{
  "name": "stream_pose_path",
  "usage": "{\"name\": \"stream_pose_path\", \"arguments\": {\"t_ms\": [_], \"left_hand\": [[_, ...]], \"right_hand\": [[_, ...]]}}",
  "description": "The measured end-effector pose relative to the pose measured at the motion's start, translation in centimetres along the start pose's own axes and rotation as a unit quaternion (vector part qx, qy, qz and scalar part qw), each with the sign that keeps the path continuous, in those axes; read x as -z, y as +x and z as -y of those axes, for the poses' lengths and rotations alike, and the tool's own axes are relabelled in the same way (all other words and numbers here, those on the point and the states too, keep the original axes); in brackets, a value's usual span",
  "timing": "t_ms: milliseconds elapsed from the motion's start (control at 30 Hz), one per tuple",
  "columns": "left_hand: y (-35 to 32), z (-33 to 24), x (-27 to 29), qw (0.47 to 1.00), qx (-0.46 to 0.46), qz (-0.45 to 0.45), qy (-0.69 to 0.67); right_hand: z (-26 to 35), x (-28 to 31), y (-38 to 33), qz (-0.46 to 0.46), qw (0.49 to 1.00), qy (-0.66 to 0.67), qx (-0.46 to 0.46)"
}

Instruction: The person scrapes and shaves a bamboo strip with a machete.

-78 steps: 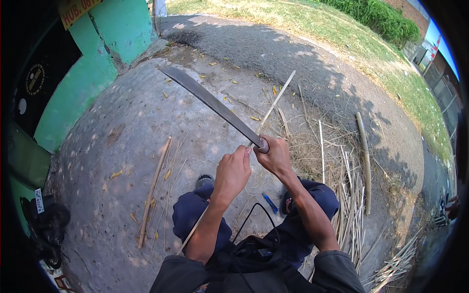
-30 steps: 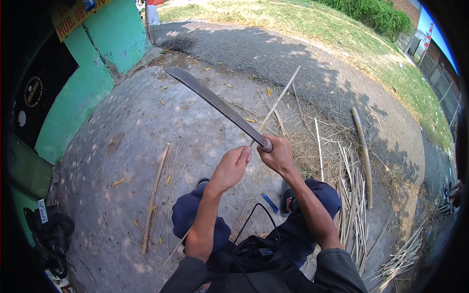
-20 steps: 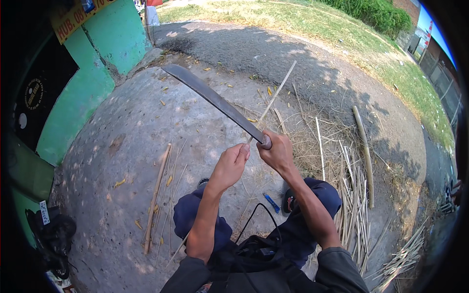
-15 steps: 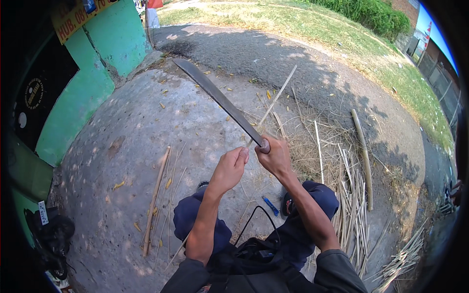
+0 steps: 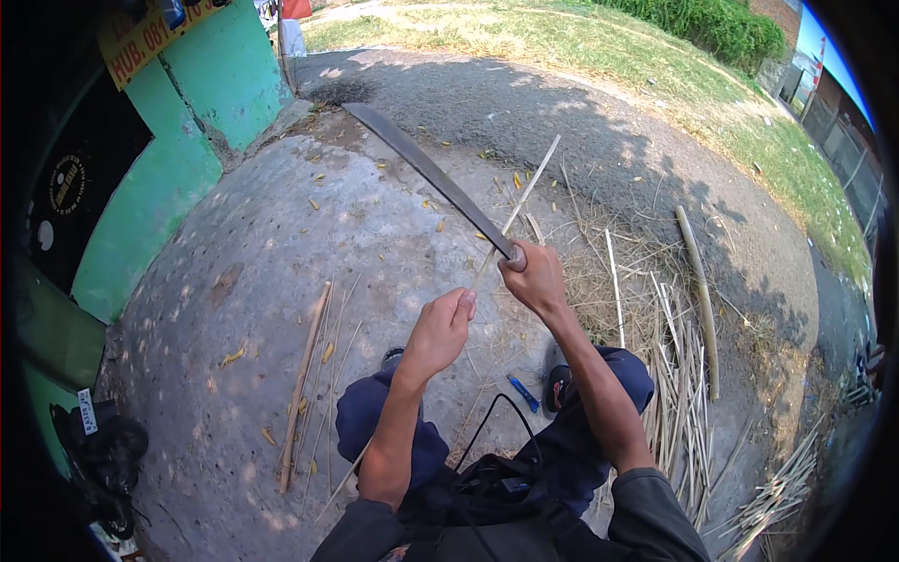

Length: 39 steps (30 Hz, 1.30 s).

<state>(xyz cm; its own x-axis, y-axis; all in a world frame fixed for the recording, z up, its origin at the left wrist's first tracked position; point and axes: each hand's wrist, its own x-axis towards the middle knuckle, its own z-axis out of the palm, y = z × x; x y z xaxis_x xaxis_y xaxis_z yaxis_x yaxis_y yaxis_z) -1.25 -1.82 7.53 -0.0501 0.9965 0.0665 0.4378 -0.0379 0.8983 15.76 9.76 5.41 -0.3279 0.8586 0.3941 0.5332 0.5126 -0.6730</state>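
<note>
My left hand [image 5: 436, 333] is closed round a thin bamboo strip [image 5: 532, 184], which slants away from me to the upper right; its near part passes under my left forearm. In my right hand [image 5: 536, 277] is the handle of a machete [image 5: 433, 176], gripped tightly. The long dark blade points up and to the left, and its base crosses the strip just beyond my left hand. Whether the edge bites into the strip I cannot tell.
Many split strips [image 5: 682, 412] lie right of my knee, beside a thick pole [image 5: 698, 300]. A blue cutter knife [image 5: 523, 393] rests between my feet. Left of me lies a brown stick [image 5: 305, 384] with thin strips. A green wall [image 5: 211, 80] stands at far left.
My right hand and the machete have shifted slightly away from me along the strip, widening the gap to my left hand. The strip's far end has drawn slightly nearer.
</note>
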Motion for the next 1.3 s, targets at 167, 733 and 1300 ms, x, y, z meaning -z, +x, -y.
{"name": "stream_pose_path", "arguments": {"t_ms": [167,733,1300], "left_hand": [[0.5,0.5,0.1,1.000,-0.010,-0.005,0.012],[-0.4,0.1,0.2,0.998,-0.037,-0.017,0.057],[-3.4,-1.1,3.5,0.995,-0.012,0.019,0.094]], "right_hand": [[-0.5,-1.0,-0.9,-0.022,1.000,0.017,0.004],[-4.8,1.3,3.8,-0.041,0.996,-0.014,-0.076],[-2.2,-0.5,-0.5,-0.027,0.998,-0.002,0.051]]}}
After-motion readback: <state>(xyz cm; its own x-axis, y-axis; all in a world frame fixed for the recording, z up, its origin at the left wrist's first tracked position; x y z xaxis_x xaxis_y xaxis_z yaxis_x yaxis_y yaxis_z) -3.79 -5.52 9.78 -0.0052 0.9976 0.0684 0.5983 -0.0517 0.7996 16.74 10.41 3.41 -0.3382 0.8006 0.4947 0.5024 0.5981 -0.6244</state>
